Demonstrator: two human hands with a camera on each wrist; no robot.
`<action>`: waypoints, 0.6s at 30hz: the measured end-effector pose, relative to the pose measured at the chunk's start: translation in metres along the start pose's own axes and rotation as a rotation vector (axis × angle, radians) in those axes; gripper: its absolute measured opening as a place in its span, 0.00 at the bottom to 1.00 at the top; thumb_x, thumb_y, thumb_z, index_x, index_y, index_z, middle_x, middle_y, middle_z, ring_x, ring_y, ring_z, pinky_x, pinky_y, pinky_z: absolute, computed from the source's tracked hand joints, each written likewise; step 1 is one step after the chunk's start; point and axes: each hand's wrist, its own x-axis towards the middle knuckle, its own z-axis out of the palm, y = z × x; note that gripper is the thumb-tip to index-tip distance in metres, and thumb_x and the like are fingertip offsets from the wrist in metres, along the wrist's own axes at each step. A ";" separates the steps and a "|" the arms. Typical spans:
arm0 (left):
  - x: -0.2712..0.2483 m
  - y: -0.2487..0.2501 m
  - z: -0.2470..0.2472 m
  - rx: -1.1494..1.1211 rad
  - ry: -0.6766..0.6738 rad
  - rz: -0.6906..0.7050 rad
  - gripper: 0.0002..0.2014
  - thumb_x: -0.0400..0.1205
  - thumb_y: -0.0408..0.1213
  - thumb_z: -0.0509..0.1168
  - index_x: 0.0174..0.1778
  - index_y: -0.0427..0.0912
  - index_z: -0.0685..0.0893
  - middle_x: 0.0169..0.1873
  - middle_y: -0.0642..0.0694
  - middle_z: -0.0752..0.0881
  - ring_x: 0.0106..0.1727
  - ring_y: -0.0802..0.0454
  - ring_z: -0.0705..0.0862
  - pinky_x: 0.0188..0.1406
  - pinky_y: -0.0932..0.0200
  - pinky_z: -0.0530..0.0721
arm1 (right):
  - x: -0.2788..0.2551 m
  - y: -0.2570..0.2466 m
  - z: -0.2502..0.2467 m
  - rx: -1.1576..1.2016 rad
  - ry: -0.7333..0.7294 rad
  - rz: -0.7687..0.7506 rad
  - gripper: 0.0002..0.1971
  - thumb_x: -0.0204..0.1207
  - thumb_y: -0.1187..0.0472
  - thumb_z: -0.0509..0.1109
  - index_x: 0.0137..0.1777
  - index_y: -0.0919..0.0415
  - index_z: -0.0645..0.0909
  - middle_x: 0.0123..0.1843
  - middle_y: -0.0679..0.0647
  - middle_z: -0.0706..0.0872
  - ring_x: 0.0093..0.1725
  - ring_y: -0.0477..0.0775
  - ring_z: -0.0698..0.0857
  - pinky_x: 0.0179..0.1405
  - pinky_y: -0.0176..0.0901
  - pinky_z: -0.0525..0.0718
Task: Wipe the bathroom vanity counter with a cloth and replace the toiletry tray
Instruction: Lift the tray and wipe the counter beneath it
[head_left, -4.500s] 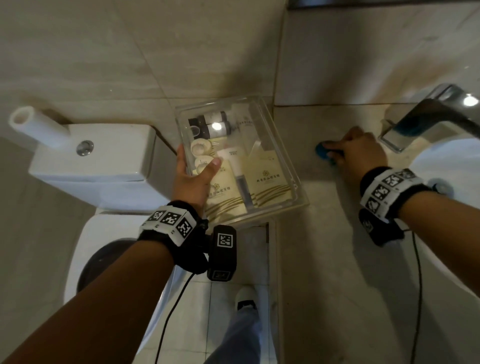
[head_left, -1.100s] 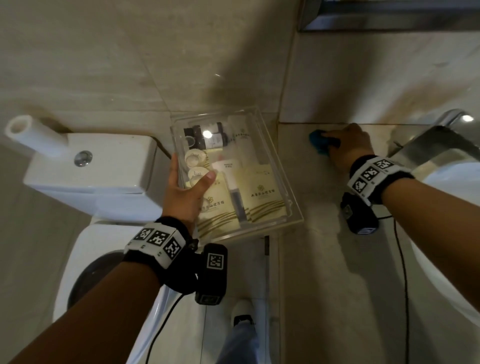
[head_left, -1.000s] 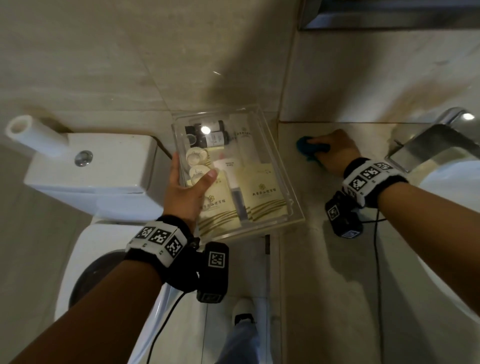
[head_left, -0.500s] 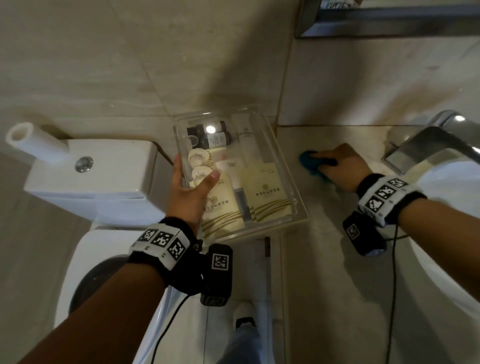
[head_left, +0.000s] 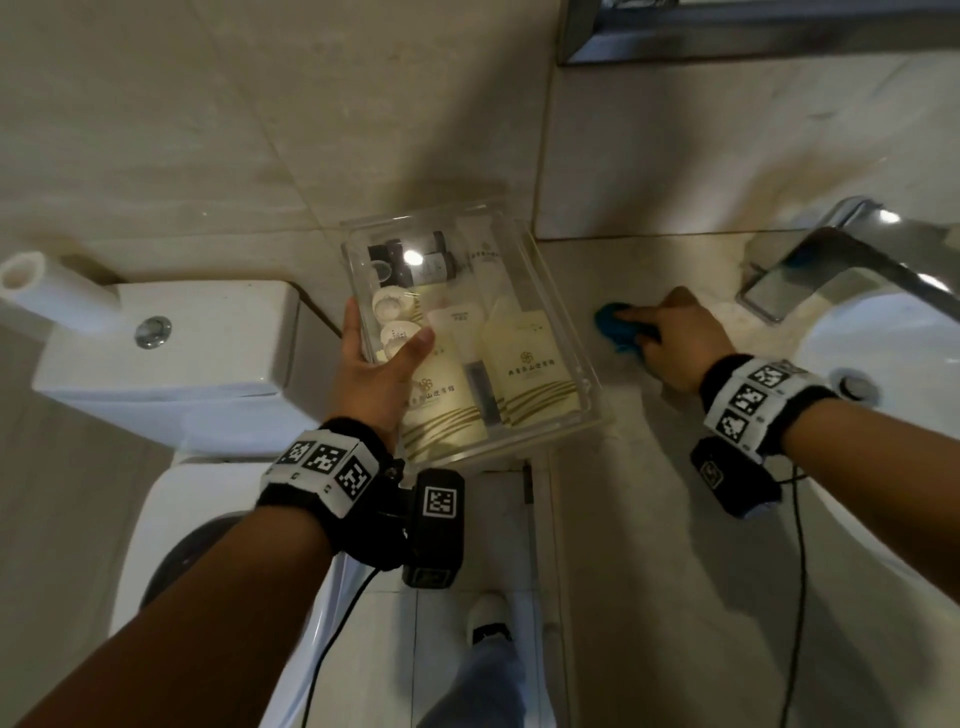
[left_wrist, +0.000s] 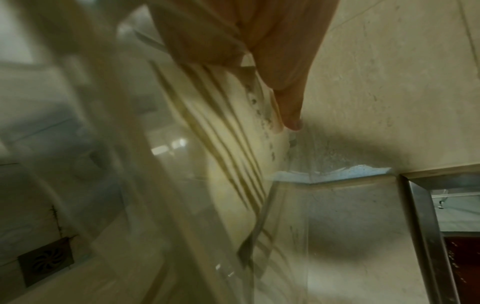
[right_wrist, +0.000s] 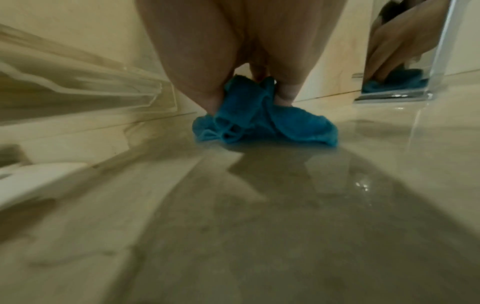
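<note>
Beige stone vanity counter (head_left: 649, 545), wet-looking sheen in the near part. Far left: blue crumpled cloth (head_left: 615, 330) pinched under right hand (head_left: 675, 348), mid-wipe. Clear plastic toiletry tray (head_left: 550, 291) gripped by left hand (head_left: 376, 374), thumb over rim, held off the left edge. Tray replacement still ahead.

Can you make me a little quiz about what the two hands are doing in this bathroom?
1. True or false: the clear tray sits flat on the counter.
2. What colour is the cloth under the right hand?
3. Which is beside the cloth? A) the chrome tap B) the toilet flush button C) the paper roll

Key
1. False: the left hand holds it up, beside the counter's edge.
2. Blue.
3. A.
</note>
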 end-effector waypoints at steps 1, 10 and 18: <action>0.000 0.000 0.001 -0.009 -0.003 -0.007 0.43 0.76 0.30 0.72 0.81 0.60 0.57 0.53 0.51 0.88 0.50 0.49 0.90 0.46 0.45 0.89 | -0.003 0.003 0.000 0.000 -0.005 -0.041 0.22 0.80 0.64 0.62 0.74 0.52 0.74 0.63 0.68 0.72 0.56 0.70 0.78 0.59 0.40 0.74; 0.004 -0.005 0.004 0.021 -0.017 0.003 0.44 0.76 0.31 0.73 0.81 0.62 0.56 0.55 0.51 0.86 0.53 0.49 0.88 0.48 0.46 0.89 | 0.027 0.038 -0.019 -0.116 0.120 0.186 0.23 0.81 0.65 0.59 0.75 0.53 0.72 0.69 0.70 0.70 0.64 0.73 0.74 0.65 0.53 0.73; 0.006 -0.003 0.008 -0.020 -0.020 -0.009 0.42 0.76 0.31 0.72 0.81 0.61 0.58 0.58 0.46 0.87 0.50 0.48 0.90 0.43 0.46 0.90 | -0.017 0.011 0.002 -0.143 -0.004 -0.112 0.23 0.78 0.65 0.65 0.73 0.51 0.74 0.60 0.67 0.73 0.51 0.71 0.79 0.54 0.46 0.75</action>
